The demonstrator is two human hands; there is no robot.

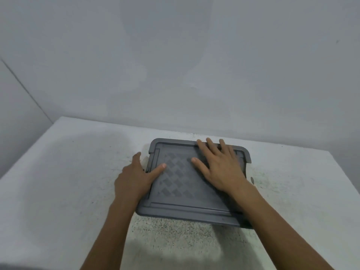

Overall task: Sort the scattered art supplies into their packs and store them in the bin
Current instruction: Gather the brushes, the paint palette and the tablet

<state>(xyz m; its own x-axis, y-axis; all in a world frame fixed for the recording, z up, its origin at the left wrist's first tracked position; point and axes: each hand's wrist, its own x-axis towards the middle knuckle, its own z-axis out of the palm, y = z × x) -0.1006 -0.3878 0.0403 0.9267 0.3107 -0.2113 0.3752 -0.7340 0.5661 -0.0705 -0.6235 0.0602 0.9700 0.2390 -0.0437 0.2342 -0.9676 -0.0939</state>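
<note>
A grey plastic bin [187, 208] stands on the white table, closed by its grey lid [175, 182] with a diamond pattern. My right hand [218, 168] lies flat on the lid's far right part, fingers spread and straight. At the bin's left edge is my left hand [134, 178]: its thumb rests on top of the lid while the fingers reach down the left side, partly hidden. No art supplies or packs show; the bin's inside is hidden by the lid.
The white speckled table [78, 172] stretches left and right of the bin. A plain grey wall [175, 65] rises right behind the table's far edge. A small dark mark [252, 180] lies on the table by the bin's right side.
</note>
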